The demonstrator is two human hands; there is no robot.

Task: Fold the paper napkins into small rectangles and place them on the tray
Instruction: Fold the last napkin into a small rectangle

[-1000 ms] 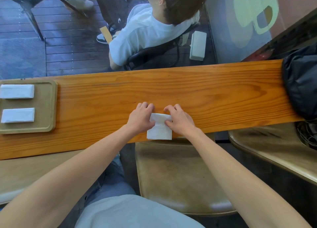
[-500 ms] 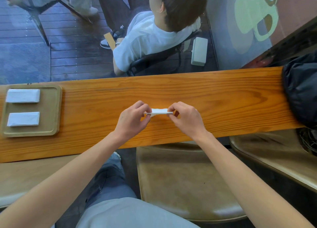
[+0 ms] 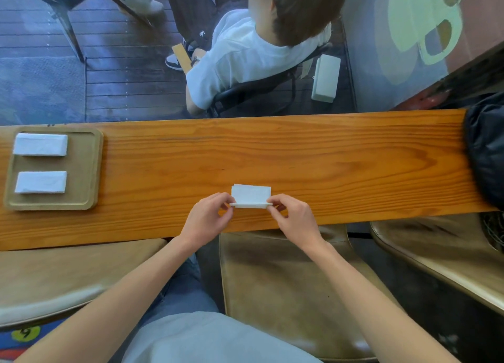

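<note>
Near the counter's [image 3: 327,158] near edge, mid-frame, the napkin [image 3: 251,195], edge-on half a second ago, is now opened away into a fold, its near ends pinched by left hand [image 3: 207,220] and right hand [image 3: 296,218]; tray [image 3: 92,169] far left holds two folded napkins [image 3: 41,163].

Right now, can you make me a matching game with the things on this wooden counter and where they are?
Things:
1. tray
2. napkin being folded
3. black bag
4. two folded napkins

Places:
A. at the right end of the counter
B. lying on the tray
C. at the left end of the counter
D. pinched at both ends between the left hand and right hand

Pairs: 1-C, 2-D, 3-A, 4-B
</note>
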